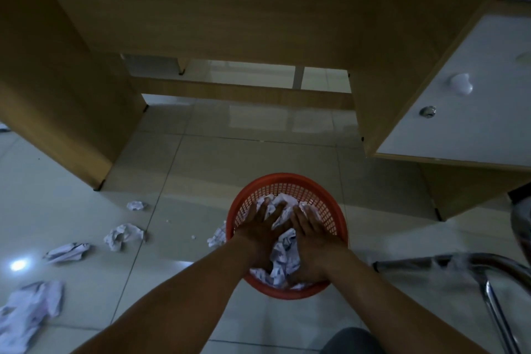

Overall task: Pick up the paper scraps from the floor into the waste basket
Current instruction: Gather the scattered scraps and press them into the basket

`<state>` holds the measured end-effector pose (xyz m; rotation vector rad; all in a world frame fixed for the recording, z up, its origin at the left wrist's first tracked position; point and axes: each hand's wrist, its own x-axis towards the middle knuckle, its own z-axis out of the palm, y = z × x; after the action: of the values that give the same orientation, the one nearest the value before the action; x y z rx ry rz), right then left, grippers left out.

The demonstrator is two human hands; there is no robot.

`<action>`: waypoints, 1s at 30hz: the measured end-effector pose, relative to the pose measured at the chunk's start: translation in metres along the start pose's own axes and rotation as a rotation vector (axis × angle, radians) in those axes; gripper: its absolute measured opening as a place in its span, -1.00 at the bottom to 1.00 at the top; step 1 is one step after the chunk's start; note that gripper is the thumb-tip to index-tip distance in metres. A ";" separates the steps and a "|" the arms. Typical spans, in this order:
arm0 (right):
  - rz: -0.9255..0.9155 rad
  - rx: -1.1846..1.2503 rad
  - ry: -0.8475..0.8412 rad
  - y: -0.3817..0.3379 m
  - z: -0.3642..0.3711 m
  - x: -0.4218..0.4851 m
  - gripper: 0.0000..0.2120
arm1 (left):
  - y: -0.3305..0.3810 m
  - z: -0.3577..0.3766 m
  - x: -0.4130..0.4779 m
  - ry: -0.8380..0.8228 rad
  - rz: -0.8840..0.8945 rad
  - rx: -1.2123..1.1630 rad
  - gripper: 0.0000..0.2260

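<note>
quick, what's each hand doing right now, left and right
Left hand: open, fingers spread, pressing on the paper in the basket.
Right hand: open, flat on the same paper.

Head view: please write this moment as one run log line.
left hand: flat on paper | right hand: flat on paper | waste basket: nearly full | scraps on floor: several left

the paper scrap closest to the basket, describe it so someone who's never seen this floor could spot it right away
Find the red mesh waste basket on the tiled floor in front of the wooden desk. The crumpled scrap lies against the basket's left wall. Every other loose scrap lies well apart from it, further left on the open tiles.
</note>
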<state>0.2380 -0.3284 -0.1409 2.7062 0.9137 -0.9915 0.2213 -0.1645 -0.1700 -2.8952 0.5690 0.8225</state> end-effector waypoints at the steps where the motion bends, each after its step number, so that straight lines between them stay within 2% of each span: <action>1: 0.012 -0.009 0.001 0.000 0.003 0.003 0.28 | -0.001 0.002 0.001 -0.008 0.002 -0.013 -0.02; 12: 0.116 -0.174 -0.128 0.001 0.021 0.030 0.25 | 0.007 -0.008 0.001 -0.039 -0.004 -0.026 -0.03; 18: 0.121 -0.127 -0.119 0.000 0.020 0.029 0.16 | 0.008 0.000 0.012 -0.070 -0.031 0.058 0.01; 30: 0.155 -0.166 -0.047 0.000 0.031 0.035 0.16 | 0.016 0.002 0.012 -0.063 -0.112 0.152 0.03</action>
<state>0.2426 -0.3204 -0.1871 2.5589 0.7298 -0.9023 0.2241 -0.1829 -0.1778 -2.7252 0.4390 0.8141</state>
